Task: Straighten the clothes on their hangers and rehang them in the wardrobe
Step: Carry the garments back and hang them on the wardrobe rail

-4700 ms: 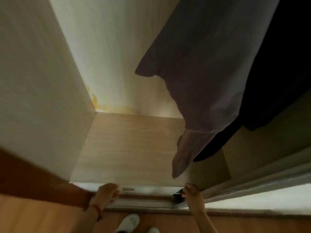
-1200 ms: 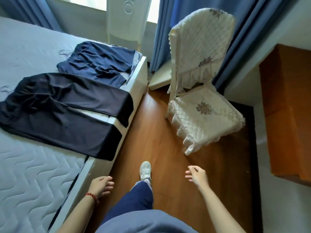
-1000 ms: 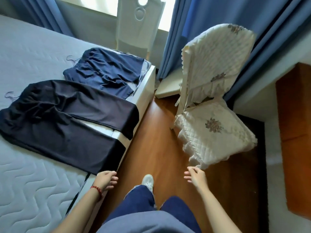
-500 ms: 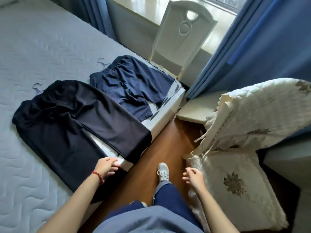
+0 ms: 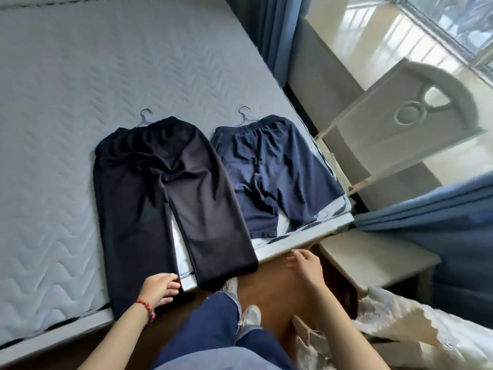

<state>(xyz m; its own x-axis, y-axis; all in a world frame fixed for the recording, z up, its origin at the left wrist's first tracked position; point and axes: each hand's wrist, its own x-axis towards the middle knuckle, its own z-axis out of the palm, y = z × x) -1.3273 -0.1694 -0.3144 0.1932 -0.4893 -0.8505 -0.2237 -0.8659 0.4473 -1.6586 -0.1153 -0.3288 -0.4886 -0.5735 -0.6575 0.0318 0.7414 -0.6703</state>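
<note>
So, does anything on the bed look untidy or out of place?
Yes. The black trousers are bunched and creased near the waistband, and their leg ends hang over the mattress edge. The navy shorts beside them are wrinkled too.

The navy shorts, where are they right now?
In the head view the navy shorts lie flat on the mattress near its right edge, just right of the black trousers, with a hanger hook at their waistband.

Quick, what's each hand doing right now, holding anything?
Left hand: open, fingers loosely curled over the hem of the black trousers, gripping nothing.
Right hand: open, empty, in the air above the floor beside the bed.
</note>
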